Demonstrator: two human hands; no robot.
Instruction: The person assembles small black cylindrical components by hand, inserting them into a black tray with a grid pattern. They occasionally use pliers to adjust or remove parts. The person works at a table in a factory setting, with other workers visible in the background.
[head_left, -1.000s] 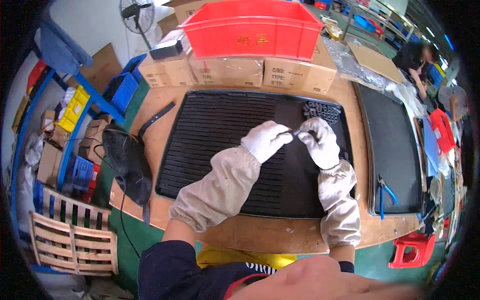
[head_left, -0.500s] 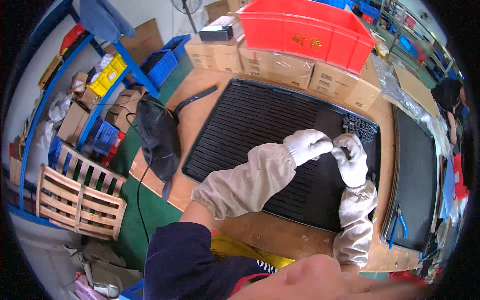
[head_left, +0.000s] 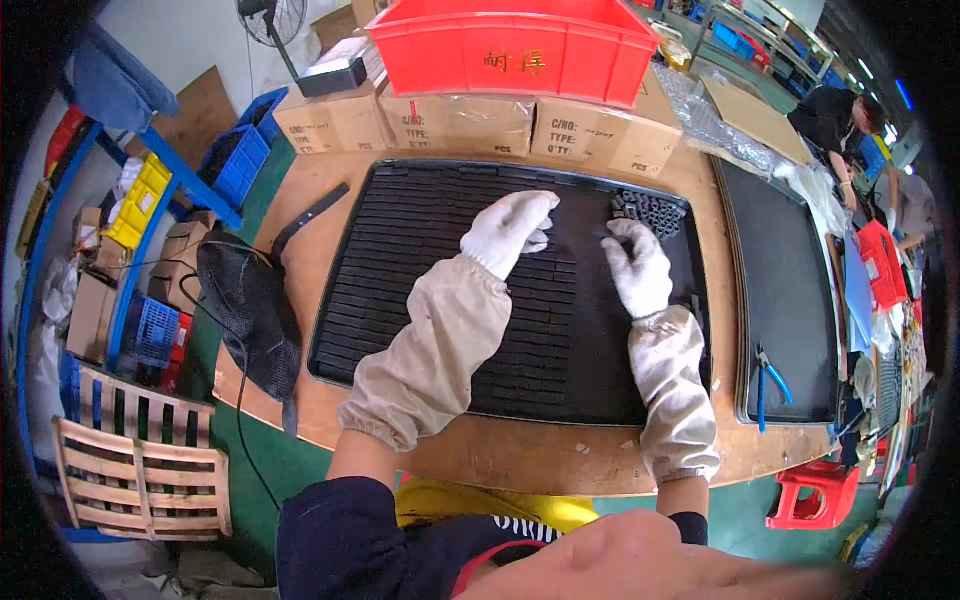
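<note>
A large black tray point(head_left: 610, 390) lies on the table with long rows of small black strip-like parts point(head_left: 430, 270) covering its left and middle. Above the right end of the rows is my left hand point(head_left: 508, 230), in a white glove, its fingers curled together; what they hold, if anything, is hidden. My right hand point(head_left: 640, 270), gloved too, is closed at the fingertips on a small black part point(head_left: 603, 235), whose shape is hard to make out against the tray. Just beyond it, a heap of small black parts point(head_left: 652, 212) fills the tray's far right corner.
Cardboard boxes point(head_left: 460, 125) line the table's far edge, under a red crate point(head_left: 520, 50). A black mesh bag point(head_left: 250, 310) sits at the left. Blue-handled pliers point(head_left: 768, 385) rest on stacked black trays point(head_left: 800, 300) at the right. A co-worker point(head_left: 835, 125) stands far right.
My hands, which met over the tray's right part, have drawn apart. The left is now over the rows, the right near the heap. The whole view has shifted too.
</note>
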